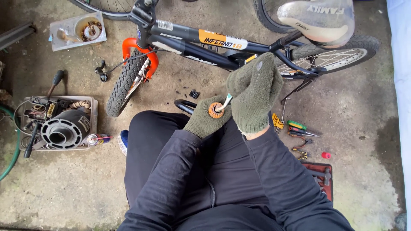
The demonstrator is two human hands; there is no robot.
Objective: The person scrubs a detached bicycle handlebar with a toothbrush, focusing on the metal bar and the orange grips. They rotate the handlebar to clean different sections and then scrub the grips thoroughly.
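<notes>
Left hand grips rusty round part; right hand clenches thin tool into its centre; best kept steady over lap, near bike.

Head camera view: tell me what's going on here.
A seated person in green knit gloves holds a rusty orange round part in the left hand. The right hand works a thin metal tool into its centre. A small black-and-orange bicycle lies on the concrete floor ahead.

You sat in a makeshift repair yard: stained concrete floor, a black-and-orange child's bicycle, scattered green-handled hand tools.
</notes>
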